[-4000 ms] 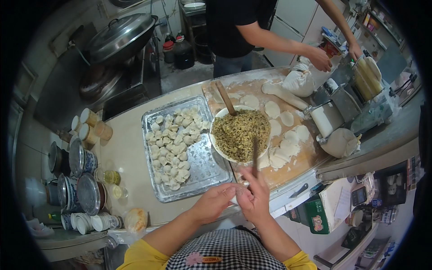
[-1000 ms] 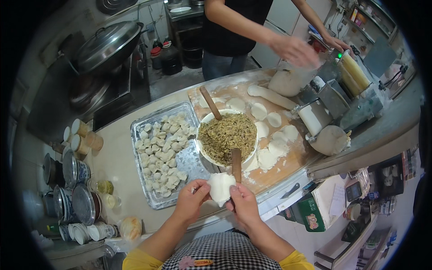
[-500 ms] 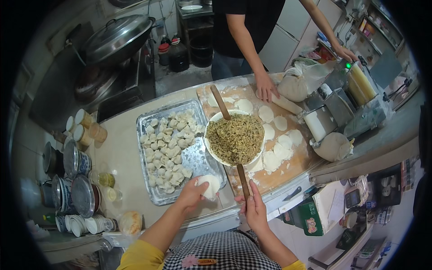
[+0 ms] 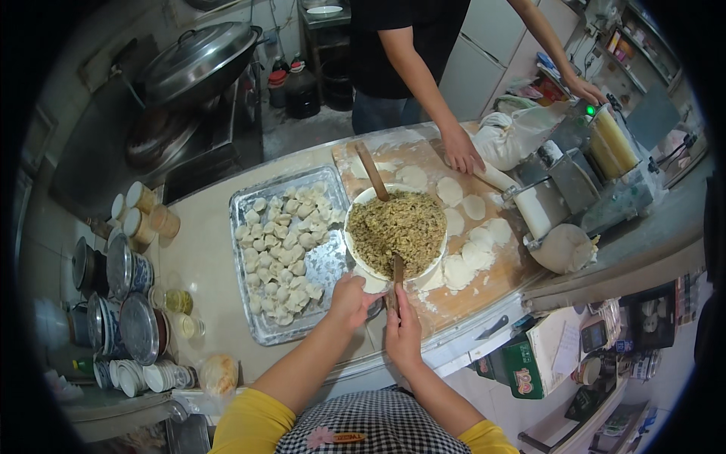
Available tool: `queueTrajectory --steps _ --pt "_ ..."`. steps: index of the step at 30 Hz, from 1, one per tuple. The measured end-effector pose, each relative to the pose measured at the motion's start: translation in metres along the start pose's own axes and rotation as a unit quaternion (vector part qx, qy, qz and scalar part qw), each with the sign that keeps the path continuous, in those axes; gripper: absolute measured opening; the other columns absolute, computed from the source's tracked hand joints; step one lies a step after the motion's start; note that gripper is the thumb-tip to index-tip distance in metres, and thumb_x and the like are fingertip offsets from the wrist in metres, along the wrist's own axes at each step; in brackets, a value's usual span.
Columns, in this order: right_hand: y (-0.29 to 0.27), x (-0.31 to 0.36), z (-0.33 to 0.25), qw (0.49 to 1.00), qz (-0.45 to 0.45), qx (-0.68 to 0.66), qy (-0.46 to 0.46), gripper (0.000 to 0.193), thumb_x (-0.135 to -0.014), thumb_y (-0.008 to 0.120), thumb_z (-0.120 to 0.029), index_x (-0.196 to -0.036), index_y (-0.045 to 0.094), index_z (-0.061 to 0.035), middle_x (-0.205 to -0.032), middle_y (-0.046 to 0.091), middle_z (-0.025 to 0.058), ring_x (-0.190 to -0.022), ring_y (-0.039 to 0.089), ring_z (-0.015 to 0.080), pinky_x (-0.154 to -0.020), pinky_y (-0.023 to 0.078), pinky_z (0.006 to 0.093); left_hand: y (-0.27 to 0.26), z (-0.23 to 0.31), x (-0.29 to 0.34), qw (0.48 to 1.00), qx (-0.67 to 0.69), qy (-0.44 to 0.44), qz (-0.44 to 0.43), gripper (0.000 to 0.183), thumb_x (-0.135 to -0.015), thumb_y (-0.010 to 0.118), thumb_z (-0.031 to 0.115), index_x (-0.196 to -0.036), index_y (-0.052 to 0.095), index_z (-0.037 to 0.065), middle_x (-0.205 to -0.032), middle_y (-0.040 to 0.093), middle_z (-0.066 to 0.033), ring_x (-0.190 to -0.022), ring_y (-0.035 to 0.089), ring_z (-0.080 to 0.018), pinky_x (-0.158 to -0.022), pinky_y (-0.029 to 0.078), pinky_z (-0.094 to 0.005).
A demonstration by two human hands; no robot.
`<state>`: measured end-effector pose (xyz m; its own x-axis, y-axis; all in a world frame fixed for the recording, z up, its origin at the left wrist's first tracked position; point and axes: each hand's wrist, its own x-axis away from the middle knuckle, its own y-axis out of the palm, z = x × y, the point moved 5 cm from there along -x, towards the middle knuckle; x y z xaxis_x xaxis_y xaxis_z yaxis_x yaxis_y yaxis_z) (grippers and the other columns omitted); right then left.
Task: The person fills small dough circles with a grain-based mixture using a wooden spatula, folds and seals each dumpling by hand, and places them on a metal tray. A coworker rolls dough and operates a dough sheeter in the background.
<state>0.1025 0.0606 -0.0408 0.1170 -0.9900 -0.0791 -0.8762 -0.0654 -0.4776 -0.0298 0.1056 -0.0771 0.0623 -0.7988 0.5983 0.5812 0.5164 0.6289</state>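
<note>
The left hand [image 4: 349, 296] cups a round dough wrapper [image 4: 373, 283] just beside the filling bowl [image 4: 357, 257], w/ the right hand [image 4: 402, 327] closed on a wooden paddle [image 4: 395, 281] whose long axis points up & away into the filling [image 4: 397, 225].

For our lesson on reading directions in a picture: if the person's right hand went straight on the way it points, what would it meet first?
Most likely the bowl of filling: the right hand points up along its wooden spatula, whose tip already reaches the bowl's near rim.
</note>
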Motion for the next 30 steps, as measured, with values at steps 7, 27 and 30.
queueTrajectory --steps 7,27,30 --pt "0.010 -0.009 0.004 0.997 -0.064 0.033 -0.005 0.051 -0.093 0.051 -0.005 -0.143 0.043 -0.0138 -0.104 0.060 0.0205 -0.095 0.058 0.0379 -0.084 0.047 0.0426 -0.001 0.002 -0.001 0.999 0.003 0.018 0.047 0.036 -0.086 0.035 -0.006 -0.121 0.044 -0.007 -0.120 0.057 -0.0216 -0.109 0.060 -0.0397 -0.095 0.047 -0.0604" --pt "-0.024 -0.030 -0.037 0.962 -0.145 0.224 -0.062 0.037 -0.089 0.057 -0.014 -0.126 0.060 -0.0199 -0.076 0.065 0.0177 -0.069 0.063 0.0374 -0.062 0.050 0.0468 0.025 0.018 0.012 0.992 0.103 -0.023 -0.062 0.042 -0.102 0.034 0.023 -0.137 0.041 -0.001 -0.137 0.051 -0.0162 -0.127 0.049 -0.0320 -0.107 0.038 -0.0506" --pt "-0.029 -0.032 -0.046 0.957 -0.150 0.237 -0.074 0.036 -0.090 0.058 -0.014 -0.125 0.061 -0.0203 -0.075 0.065 0.0173 -0.068 0.064 0.0365 -0.061 0.049 0.0467 0.024 0.020 0.010 0.989 0.116 -0.024 -0.085 0.048 -0.105 0.028 0.035 -0.140 0.039 0.004 -0.142 0.048 -0.0134 -0.130 0.046 -0.0309 -0.111 0.032 -0.0514"
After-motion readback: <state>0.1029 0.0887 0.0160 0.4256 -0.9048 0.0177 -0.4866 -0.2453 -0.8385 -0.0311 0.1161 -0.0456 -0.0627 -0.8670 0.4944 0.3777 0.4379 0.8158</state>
